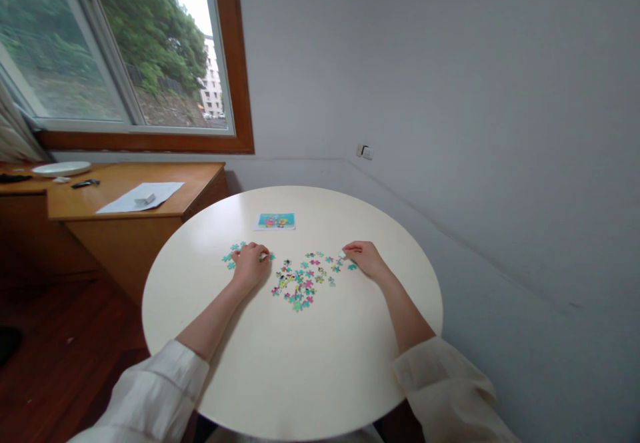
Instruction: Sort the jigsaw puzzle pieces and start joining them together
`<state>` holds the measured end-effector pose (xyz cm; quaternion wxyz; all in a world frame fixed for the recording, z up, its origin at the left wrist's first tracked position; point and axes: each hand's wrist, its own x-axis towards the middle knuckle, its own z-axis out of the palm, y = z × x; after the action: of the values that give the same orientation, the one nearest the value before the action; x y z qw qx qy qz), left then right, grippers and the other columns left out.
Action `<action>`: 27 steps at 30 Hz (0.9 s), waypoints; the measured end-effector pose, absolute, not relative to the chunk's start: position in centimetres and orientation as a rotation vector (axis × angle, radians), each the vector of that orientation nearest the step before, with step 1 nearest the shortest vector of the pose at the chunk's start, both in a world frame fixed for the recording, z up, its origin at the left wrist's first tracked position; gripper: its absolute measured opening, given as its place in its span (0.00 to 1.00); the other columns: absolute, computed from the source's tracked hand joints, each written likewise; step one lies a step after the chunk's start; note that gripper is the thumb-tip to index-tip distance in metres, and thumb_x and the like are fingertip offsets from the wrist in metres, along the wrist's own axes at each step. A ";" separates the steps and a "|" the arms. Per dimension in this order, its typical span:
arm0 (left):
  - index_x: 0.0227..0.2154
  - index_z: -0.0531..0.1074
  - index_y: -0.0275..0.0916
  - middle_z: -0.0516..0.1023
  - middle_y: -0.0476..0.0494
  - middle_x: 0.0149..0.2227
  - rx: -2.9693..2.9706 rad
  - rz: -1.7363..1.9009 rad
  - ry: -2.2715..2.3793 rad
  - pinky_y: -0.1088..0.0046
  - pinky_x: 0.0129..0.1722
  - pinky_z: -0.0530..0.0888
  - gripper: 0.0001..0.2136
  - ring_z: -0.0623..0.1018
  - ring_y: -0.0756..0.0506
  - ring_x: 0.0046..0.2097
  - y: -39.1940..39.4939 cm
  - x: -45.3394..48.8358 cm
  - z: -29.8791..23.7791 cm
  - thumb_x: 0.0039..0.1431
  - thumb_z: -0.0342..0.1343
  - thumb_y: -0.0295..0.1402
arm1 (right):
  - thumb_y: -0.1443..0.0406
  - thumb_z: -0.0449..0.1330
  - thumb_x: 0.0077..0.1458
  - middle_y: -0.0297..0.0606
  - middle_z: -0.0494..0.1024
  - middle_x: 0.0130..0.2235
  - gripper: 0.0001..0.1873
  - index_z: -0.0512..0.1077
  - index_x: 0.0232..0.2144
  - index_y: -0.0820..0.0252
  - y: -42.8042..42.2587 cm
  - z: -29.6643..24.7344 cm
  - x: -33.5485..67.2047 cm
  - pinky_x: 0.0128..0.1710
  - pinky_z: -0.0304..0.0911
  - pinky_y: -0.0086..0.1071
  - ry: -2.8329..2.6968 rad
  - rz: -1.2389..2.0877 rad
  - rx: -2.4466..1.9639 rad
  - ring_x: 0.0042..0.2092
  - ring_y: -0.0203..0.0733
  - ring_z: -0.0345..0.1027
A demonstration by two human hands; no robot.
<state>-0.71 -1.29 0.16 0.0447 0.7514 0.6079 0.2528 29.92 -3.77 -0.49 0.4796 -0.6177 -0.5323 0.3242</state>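
Note:
Loose jigsaw puzzle pieces (299, 291) in teal, pink and yellow are spread over the middle of the round white table (300, 370). My left hand (250, 264) is closed to the left of the main spread, its fingertips pinching a teal puzzle piece (272, 256). Partly behind that hand lies a small group of teal pieces (227, 258). At the right side of the spread, my right hand (369, 259) is closed, with a pale puzzle piece (342, 254) at its pinched fingertips. Another teal piece (353, 266) lies just under its fingers.
A picture card (276, 221) with cartoon figures lies beyond the pieces. To the left, a wooden desk (205, 186) bears a white sheet of paper (163, 193), a small white block (145, 199) and a white plate (63, 168). Walls and a window stand behind.

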 end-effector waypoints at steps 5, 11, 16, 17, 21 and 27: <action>0.32 0.75 0.40 0.75 0.41 0.40 2.304 0.793 1.851 0.58 0.46 0.58 0.08 0.71 0.39 0.46 -1.3 -0.7 0.1 0.53 0.51 0.27 | 0.71 0.59 0.43 0.37 0.77 0.23 0.04 0.74 0.23 0.63 -3.2 -1.3 30.1 0.29 0.65 0.29 -1.288 0.621 -1.583 0.27 0.37 0.71; 0.32 0.75 0.40 0.75 0.41 0.40 2.299 0.821 1.848 0.58 0.45 0.58 0.08 0.71 0.39 0.46 -1.2 -0.7 0.0 0.53 0.51 0.28 | 0.71 0.59 0.44 0.36 0.78 0.24 0.04 0.75 0.23 0.62 -2.8 -1.7 30.3 0.31 0.66 0.30 -1.323 0.520 -1.598 0.27 0.37 0.71; 0.31 0.75 0.40 0.76 0.41 0.40 2.290 0.828 1.846 0.58 0.45 0.58 0.08 0.71 0.39 0.45 -1.2 -0.7 0.0 0.53 0.51 0.28 | 0.71 0.58 0.44 0.36 0.78 0.24 0.05 0.75 0.24 0.62 -2.8 -1.7 30.2 0.30 0.67 0.30 -1.316 0.535 -1.586 0.27 0.37 0.72; 0.31 0.75 0.40 0.76 0.41 0.40 2.289 0.828 1.845 0.58 0.45 0.58 0.08 0.71 0.39 0.45 -1.2 -0.7 0.0 0.53 0.51 0.28 | 0.71 0.58 0.44 0.36 0.78 0.24 0.05 0.75 0.24 0.62 -2.8 -1.7 30.2 0.30 0.67 0.30 -1.314 0.535 -1.585 0.28 0.37 0.72; 0.31 0.75 0.40 0.76 0.41 0.40 2.292 0.834 1.851 0.58 0.45 0.57 0.08 0.71 0.39 0.45 -1.1 -0.7 -0.1 0.53 0.51 0.28 | 0.72 0.58 0.44 0.36 0.78 0.24 0.05 0.75 0.24 0.62 -3.0 -1.4 29.9 0.30 0.67 0.30 -1.314 0.533 -1.596 0.28 0.37 0.72; 0.31 0.75 0.39 0.76 0.40 0.40 2.290 0.830 1.857 0.58 0.45 0.58 0.08 0.71 0.38 0.46 -1.2 -0.6 0.0 0.54 0.51 0.30 | 0.72 0.58 0.44 0.38 0.79 0.25 0.06 0.75 0.24 0.62 -3.3 -1.0 29.5 0.31 0.67 0.28 -1.358 0.535 -1.625 0.29 0.37 0.73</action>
<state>-0.65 -1.19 -0.04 0.0390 0.7471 0.6058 0.2708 29.45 -3.28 -0.96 0.4606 -0.6603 -0.5519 0.2175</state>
